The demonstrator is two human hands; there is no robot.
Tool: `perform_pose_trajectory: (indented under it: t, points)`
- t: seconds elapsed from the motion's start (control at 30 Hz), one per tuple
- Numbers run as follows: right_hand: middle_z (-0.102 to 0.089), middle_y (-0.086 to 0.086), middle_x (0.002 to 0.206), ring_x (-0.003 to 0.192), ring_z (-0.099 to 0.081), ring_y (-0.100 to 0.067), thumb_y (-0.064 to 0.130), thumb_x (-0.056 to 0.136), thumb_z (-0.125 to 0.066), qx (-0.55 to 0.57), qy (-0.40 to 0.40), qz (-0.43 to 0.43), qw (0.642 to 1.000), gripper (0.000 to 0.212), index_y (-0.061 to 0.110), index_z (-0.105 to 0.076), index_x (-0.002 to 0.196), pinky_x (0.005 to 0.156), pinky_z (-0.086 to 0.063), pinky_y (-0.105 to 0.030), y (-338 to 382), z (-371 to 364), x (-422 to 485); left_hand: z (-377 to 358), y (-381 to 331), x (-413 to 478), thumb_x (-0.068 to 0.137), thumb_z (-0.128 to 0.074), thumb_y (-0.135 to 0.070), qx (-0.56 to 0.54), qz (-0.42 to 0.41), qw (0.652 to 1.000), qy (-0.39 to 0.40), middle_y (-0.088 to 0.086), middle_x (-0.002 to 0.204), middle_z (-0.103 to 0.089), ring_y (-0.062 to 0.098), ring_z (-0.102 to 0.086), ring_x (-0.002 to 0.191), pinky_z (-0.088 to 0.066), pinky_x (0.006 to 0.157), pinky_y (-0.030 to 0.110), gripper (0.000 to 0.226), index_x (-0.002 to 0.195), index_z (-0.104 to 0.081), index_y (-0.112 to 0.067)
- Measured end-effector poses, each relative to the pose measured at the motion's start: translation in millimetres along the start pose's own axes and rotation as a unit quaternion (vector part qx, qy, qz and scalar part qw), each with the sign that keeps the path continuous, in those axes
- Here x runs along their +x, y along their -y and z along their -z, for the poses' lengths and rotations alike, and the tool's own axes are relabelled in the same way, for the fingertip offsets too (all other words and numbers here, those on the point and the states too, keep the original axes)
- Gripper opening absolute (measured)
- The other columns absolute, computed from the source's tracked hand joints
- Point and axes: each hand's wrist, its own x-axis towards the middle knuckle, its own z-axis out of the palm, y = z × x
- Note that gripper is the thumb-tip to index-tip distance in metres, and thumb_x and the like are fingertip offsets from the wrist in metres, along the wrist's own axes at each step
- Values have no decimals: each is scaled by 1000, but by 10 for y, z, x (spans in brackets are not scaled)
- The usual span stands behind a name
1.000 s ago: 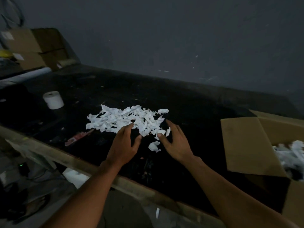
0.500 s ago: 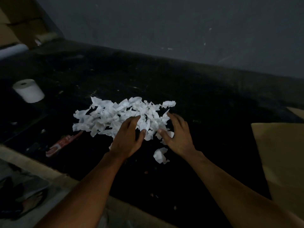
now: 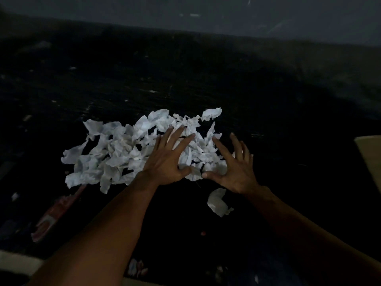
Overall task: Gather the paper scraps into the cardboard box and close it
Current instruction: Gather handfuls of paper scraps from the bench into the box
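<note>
my left hand (image 3: 168, 159) and right hand (image 3: 237, 168) rest splayed on the right end of the paper scraps (image 3: 123, 153), gripping nothing. the pile lies on the dark table (image 3: 185, 79), with one stray scrap (image 3: 219, 202) nearer me. only an edge of the cardboard box (image 3: 370, 159) shows at right, so i judge nearly everything is left to do.

Both hands rest on the scrap pile's (image 3: 132, 153) right part; one stray scrap (image 3: 218, 201) lies nearer.

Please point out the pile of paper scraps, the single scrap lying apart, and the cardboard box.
pile of paper scraps (image 3: 115, 153): head view, left half of the heap.
single scrap (image 3: 217, 201): head view, its middle.
cardboard box (image 3: 373, 155): head view, flap at the right edge.
</note>
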Motion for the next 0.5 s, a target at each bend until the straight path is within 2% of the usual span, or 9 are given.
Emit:
perform_pose_trajectory:
  t: [0.07, 0.1, 0.17, 0.27, 0.33, 0.37, 0.43, 0.5]
  points:
    - [31, 10, 155, 144, 21, -35, 96, 51, -48, -15, 30, -18, 999, 107, 70, 12, 135, 110, 2, -70, 54, -42, 132, -89, 170, 113, 73, -61, -70, 18, -23, 998, 59, -7, 159, 14, 23, 16, 146, 3, 113, 51, 102, 149, 1, -44]
    - [33, 9, 155, 143, 22, -35, 94, 51, -50, -20, 40, -30, 999, 106, 70, 12, 134, 110, 3, -69, 70, -81, 194, -156, 257, 152, 73, -60, -70, 15, -31, 996, 81, -7, 160, 12, 23, 14, 146, 4, 113, 50, 101, 149, 1, -43]
    - [31, 8, 155, 143, 23, -36, 92, 55, -51, -19, 48, -47, 998, 101, 72, 11, 133, 110, 4, -69, 97, -174, 299, -326, 401, 184, 78, -59, -63, -13, -41, 993, 106, -4, 161, -3, 23, 6, 147, -3, 117, 50, 93, 151, -7, -38]
    - [25, 9, 158, 145, 19, -35, 90, 63, -46, -26, 48, -55, 997, 88, 73, 3, 134, 111, 5, -67, 101, -347, 432, -519, 513, 162, 85, -55, -48, -100, -49, 992, 67, 1, 153, -31, 24, -11, 146, -20, 116, 48, 72, 147, -30, -22]
    - [15, 10, 160, 146, 13, -31, 89, 68, -43, -41, 15, -50, 998, 79, 67, -14, 138, 113, 5, -65, 78, -469, 512, -596, 555, 160, 89, -56, -42, -117, -64, 991, 24, 6, 143, -44, 28, -26, 140, -27, 112, 46, 56, 136, -47, -13]
    - [6, 7, 162, 147, 6, -31, 88, 70, -43, -35, -16, -38, 999, 75, 61, -29, 139, 114, 0, -64, 65, -518, 532, -617, 562, 158, 89, -56, -40, -118, -70, 991, 4, 9, 137, -48, 30, -33, 135, -30, 110, 45, 50, 129, -52, -10]
    - [-21, -5, 159, 145, -19, -35, 80, 76, -50, 4, -95, 9, 995, 67, 38, -59, 127, 113, -19, -63, 33, -632, 565, -633, 587, 168, 89, -56, -37, -134, -57, 989, -22, 12, 131, -50, 31, -42, 126, -37, 105, 43, 43, 120, -56, -7]
    - [-40, -13, 148, 135, -38, -37, 63, 80, -61, 48, -158, 38, 986, 57, 17, -69, 112, 105, -37, -58, 2, -775, 561, -625, 587, 178, 89, -56, -34, -139, -41, 989, -34, 14, 132, -47, 32, -44, 122, -40, 101, 41, 42, 121, -55, -7]
